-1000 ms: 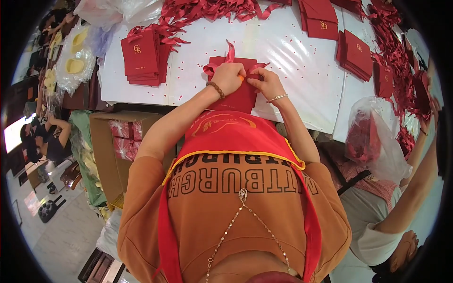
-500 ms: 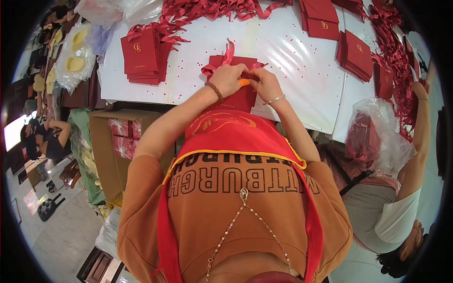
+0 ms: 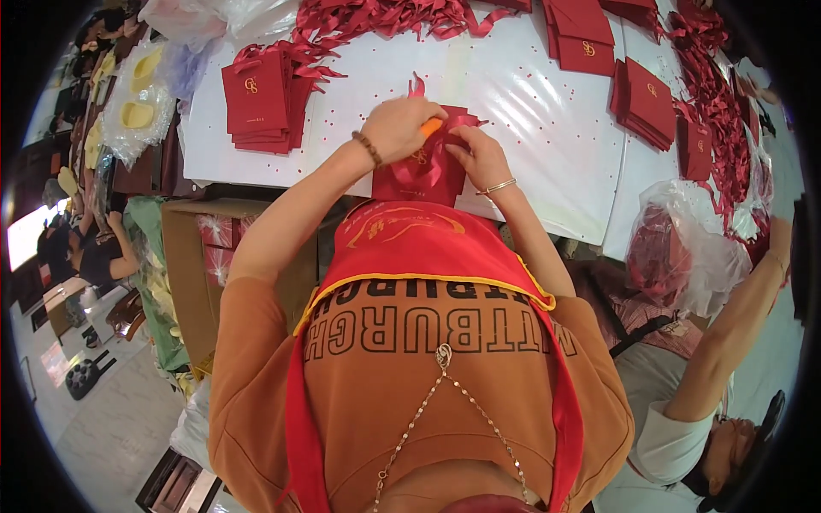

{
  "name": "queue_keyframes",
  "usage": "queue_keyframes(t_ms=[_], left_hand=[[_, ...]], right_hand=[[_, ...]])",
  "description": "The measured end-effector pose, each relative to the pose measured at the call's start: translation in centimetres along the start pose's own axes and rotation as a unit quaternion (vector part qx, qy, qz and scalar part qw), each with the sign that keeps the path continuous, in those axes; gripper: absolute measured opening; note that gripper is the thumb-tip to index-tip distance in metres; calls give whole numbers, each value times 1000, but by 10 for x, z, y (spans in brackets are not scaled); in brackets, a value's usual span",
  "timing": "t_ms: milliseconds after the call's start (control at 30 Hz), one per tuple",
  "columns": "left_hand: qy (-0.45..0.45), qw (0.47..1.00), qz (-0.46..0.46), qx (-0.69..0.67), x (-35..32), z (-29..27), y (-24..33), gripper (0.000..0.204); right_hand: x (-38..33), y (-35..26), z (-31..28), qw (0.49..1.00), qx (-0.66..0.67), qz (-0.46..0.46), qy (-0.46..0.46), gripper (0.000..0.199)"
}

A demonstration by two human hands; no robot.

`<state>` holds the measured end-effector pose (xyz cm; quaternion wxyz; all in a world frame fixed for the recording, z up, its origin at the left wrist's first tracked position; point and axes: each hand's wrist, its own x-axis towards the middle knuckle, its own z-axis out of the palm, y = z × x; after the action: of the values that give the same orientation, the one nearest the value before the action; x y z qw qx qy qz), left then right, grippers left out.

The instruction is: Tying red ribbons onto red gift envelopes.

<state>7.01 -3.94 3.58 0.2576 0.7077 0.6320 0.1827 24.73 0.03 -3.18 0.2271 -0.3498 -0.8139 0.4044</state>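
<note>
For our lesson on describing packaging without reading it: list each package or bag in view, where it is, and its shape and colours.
Red paper bag: table's near edge, under the left hand and right hand; flat, rectangular, gold emblem, red ribbon.
Stack of red bags: table's left; flat rectangles, gold emblem.
More red bag stacks: table's right.
Cardboard box: below table, left; brown, open.
Clear plastic bag: right; holds red items.

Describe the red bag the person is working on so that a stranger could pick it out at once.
Start at the white table and go to its near edge. The bag lies there under the left hand and right hand. Unlike the stacked bags further left, it is single, with a ribbon looped over it and an orange tool at its top.
</note>
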Motion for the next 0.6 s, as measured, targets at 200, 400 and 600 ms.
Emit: queue_keyframes(t_ms=[200, 400, 600], left_hand=[[-112, 994, -1, 0, 21, 11, -26, 27], [-361, 923, -78, -106, 44, -4, -39, 29], [-336, 920, -78, -184, 44, 5, -44, 19]], right_hand=[[-2, -8, -2, 1000, 21, -5, -12, 19], [0, -22, -4, 999, 34, -16, -23, 20], [3, -20, -5, 998, 47, 35, -38, 19]])
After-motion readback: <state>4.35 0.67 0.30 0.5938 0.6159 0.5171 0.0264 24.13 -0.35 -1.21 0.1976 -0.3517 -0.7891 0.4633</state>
